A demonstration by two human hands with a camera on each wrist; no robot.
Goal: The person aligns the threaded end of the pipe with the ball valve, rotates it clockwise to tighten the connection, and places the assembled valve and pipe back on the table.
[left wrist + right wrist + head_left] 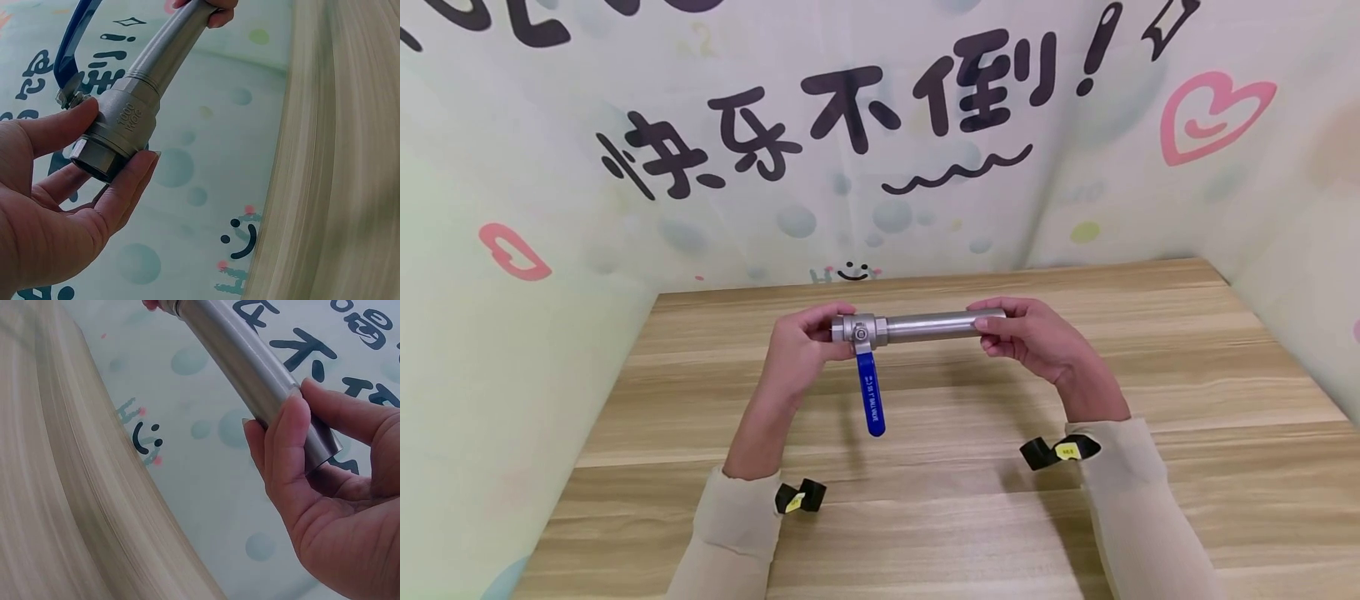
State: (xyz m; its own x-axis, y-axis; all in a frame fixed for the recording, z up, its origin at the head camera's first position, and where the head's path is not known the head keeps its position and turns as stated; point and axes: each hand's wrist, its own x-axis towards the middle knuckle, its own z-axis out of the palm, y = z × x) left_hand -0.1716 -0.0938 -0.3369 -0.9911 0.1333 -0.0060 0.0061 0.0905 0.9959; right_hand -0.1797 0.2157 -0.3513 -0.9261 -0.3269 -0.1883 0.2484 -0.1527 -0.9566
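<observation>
Nearest me on the feed were two pale sleeves (1120, 479), each with a black wrist mount (808, 495) at the cuff. From them the forearms reached forward, angled in toward each other, with the hands roughly level and apart in front of the camera.

The left hand (796, 346) had its fingers partly curled, spread just enough to pinch the ball valve (861, 325) at its outer end. From the left wrist I saw the thumb on the valve body and the fingers on the opposite side, by the hex socket (97, 160). The right hand (1033, 337) was bent round the free end of the steel pipe (932, 326), thumb and fingers on opposite sides.

The valve and pipe lay in one line across my view, held clear of the table, pipe tilted up slightly toward the right. The blue lever (871, 396) stuck out toward me, about square to the pipe.

As for progress, I judged the two parts joined: the pipe met the valve's collar and I saw no gap. How tight that joint was, I couldn't tell. The hex socket at the other end seemed to have nothing fitted in it, and the pair was not set down; I could judge no more about what was left.

Beneath was the wood-grain table (910, 517); behind its far edge hung a pale printed backdrop (737, 225) with large black characters.
</observation>
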